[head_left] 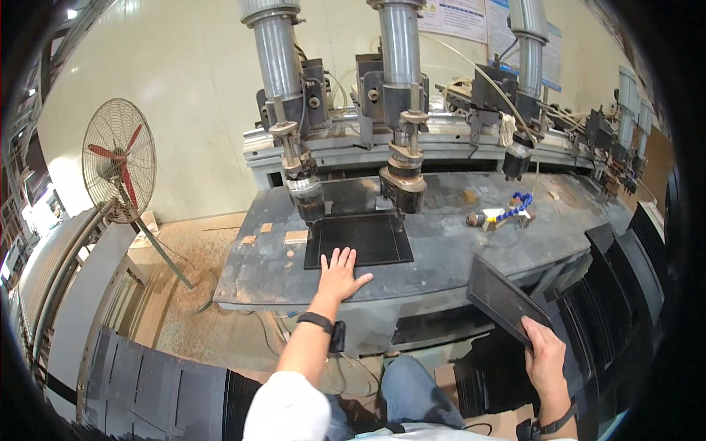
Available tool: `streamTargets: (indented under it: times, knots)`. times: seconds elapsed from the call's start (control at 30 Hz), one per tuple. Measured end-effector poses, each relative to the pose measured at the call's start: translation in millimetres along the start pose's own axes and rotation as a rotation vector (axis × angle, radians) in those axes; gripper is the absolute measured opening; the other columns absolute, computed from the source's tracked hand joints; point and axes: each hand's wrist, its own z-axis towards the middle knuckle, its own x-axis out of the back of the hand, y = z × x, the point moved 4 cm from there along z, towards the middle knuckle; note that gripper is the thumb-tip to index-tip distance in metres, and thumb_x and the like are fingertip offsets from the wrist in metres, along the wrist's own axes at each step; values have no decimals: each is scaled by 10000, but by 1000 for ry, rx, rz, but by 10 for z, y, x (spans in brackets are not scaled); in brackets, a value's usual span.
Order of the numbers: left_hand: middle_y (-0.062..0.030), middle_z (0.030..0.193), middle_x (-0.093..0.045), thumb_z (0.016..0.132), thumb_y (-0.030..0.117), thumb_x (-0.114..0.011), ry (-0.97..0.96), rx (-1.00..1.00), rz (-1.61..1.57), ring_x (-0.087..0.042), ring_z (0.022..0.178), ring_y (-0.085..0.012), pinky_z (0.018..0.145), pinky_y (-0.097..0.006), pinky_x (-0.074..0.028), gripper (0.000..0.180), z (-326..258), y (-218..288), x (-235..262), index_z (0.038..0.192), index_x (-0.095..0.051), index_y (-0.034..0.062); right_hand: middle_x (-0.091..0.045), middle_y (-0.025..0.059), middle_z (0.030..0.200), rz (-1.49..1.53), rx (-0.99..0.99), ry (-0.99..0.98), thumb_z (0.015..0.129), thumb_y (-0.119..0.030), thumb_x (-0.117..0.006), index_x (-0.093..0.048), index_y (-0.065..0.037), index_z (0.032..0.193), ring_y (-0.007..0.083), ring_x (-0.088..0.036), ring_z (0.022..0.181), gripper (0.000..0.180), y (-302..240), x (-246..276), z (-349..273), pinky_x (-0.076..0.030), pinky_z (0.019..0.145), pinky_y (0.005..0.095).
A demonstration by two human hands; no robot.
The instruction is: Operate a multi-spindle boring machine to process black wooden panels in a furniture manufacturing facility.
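A flat black panel [365,241] lies on the machine's table beneath two drill heads. My left hand [340,275] rests with fingers spread at the panel's near left edge. Off to the right, my right hand [544,347] grips a second dark panel [504,294] by its near edge, thumb on top. That panel is tilted and held up beside the table's front edge. The left drill head [305,192] and the middle drill head [403,180] stand right at the far side of the first panel.
A grey work table [441,242] carries wood scraps [297,237] and a blue coiled hose [521,204]. Stacks of dark panels stand at right [588,316] and lower left [154,382]. A floor fan [119,162] stands at left. Another drill head [518,158] hangs farther right.
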Motion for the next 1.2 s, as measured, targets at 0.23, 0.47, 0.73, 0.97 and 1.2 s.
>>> streamTargets:
  times: [0.23,0.47,0.73,0.97,1.2]
  knots:
    - [-116,1341,-463,808,538,-607,20,-68,15,-373,1276,-319,1098,-517,-232,717,-540,299,284,1324,-484,54,-650,122,1097,105,450,39,746,14,-538,-600,-100,1157,282,-634,989,431,-489,-970,1335,-534,811,370]
    - [-32,877,-595,648,99,-647,313,-244,159,-588,883,-247,763,-336,-511,372,-2563,47,1262,1019,-671,116,-606,164,1176,103,553,18,802,-161,-600,-576,-31,1165,319,-556,1126,386,-897,-2724,1950,-442,975,399]
    - [-87,924,-627,701,83,-556,264,621,753,-586,879,-294,786,-427,-470,321,-5555,97,2859,1002,-665,64,-525,165,1324,319,518,-331,803,-273,-667,-570,-11,1218,320,-456,1260,500,-1089,-3327,2397,-368,1055,394]
    - [-63,1071,-590,692,14,-585,110,1267,1015,-528,1001,-280,828,-398,-435,464,-7310,-6,3069,1151,-587,88,-435,162,1413,197,524,-199,841,-167,-640,-413,-34,1380,347,-360,1338,599,-770,-3491,2403,-300,1098,407]
    - [-176,1326,-474,787,398,-662,44,1557,713,-424,1240,-354,1027,-470,-331,661,-7914,-241,2726,1354,-472,116,-344,169,1471,161,316,-159,795,-135,-655,-351,-28,1415,335,-264,1395,698,2,-1891,1171,-222,1132,442]
